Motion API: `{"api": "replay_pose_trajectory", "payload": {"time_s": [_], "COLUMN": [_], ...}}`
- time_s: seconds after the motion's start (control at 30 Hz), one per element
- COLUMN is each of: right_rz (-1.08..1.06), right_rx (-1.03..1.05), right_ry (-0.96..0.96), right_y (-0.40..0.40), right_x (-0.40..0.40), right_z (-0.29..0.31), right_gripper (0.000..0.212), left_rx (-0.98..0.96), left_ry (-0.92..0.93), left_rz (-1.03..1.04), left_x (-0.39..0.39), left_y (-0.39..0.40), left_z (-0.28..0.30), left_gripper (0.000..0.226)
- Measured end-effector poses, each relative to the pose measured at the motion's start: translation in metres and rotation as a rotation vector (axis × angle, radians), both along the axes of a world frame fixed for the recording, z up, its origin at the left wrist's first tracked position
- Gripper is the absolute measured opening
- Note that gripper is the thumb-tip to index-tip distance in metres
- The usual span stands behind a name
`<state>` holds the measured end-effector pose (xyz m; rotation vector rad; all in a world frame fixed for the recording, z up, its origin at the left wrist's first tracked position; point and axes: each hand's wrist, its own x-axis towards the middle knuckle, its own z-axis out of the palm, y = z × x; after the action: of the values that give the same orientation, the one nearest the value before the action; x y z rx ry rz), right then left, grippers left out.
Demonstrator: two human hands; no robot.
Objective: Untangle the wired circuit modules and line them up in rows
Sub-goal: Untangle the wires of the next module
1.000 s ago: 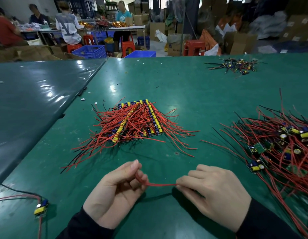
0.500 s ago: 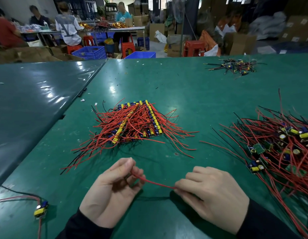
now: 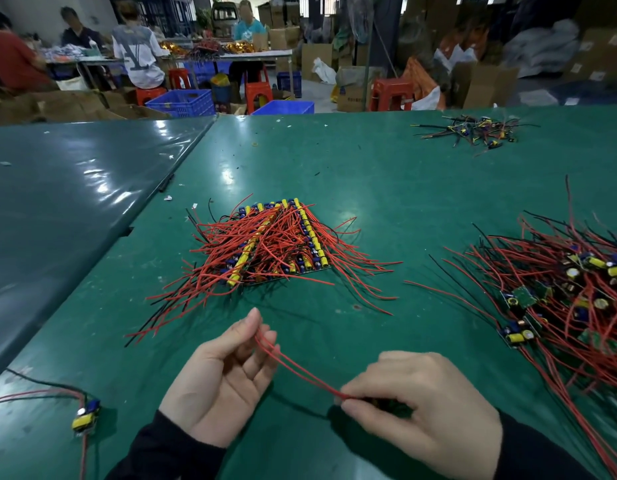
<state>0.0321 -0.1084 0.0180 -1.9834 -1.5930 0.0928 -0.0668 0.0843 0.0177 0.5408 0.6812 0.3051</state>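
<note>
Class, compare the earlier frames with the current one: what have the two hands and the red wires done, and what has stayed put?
The left hand has opened, its fingers sliding up the red wires, which now slant up from the right hand; that hand still pinches their lower end. The lined-up rows, tangled pile and lone module have not moved.

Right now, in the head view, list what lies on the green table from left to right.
Lone module → left hand → lined-up module stack → right hand → small far pile → tangled pile.
</note>
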Motion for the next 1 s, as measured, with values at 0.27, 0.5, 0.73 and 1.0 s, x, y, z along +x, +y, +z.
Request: {"api": "replay_pose_trajectory", "payload": {"time_s": [0.27, 0.5, 0.73, 1.0], "right_rz": [0.061, -0.224, -0.328, -0.407], "right_rx": [-0.012, 0.144, 0.212, 0.401], "right_ry": [0.288, 1.225, 1.437, 1.532], "right_y": [0.004, 0.009, 0.014, 0.014], "right_x": [-0.004, -0.004, -0.005, -0.003], "right_z": [0.003, 0.006, 0.003, 0.001], "right_gripper": [0.014, 0.026, 0.036, 0.028], "left_rx": [0.019, 0.068, 0.219, 0.265], "left_ry": [0.004, -0.122, -0.060, -0.179], "left_rz": [0.021, -0.098, -0.545, -0.827], "left_x": [0.001, 0.002, 0.000, -0.004], "left_y": [-0.001, -0.004, -0.031, -0.026], "left_z": [-0.008, -0.006, -0.011, -0.007], "left_gripper": [0.013, 0.049, 0.051, 0.039]}}
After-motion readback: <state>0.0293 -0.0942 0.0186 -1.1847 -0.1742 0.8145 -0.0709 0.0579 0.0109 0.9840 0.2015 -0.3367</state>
